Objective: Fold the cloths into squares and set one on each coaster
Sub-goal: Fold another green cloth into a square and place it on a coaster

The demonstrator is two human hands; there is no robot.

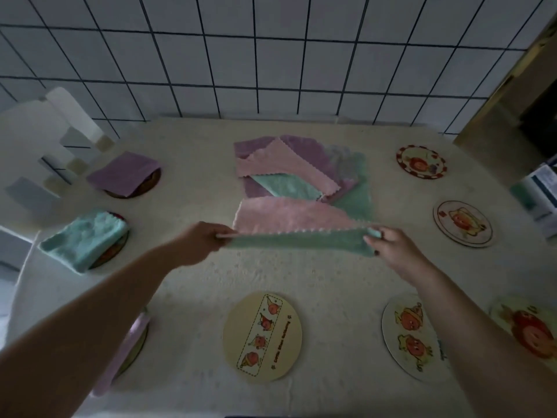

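Note:
A pink and green cloth (295, 227) is stretched above the table's middle, folded over lengthwise. My left hand (202, 239) pinches its left end and my right hand (391, 248) pinches its right end. Behind it lies a loose pile of purple, pink and green cloths (289, 167). On the left, a folded purple cloth (122, 173) and a folded teal cloth (84, 239) each cover a coaster. A third folded purple cloth (126, 351) shows under my left forearm. Bare round coasters lie at the front middle (262, 336), front right (413, 336), far right (464, 223) and back right (421, 161).
A cream cloth covers the table (193, 285), which meets a white tiled wall (271, 55) at the back. White blocks (45, 146) stand at the left edge. A box (542, 194) sits at the right edge, and another coaster (530, 327) lies at the front right corner.

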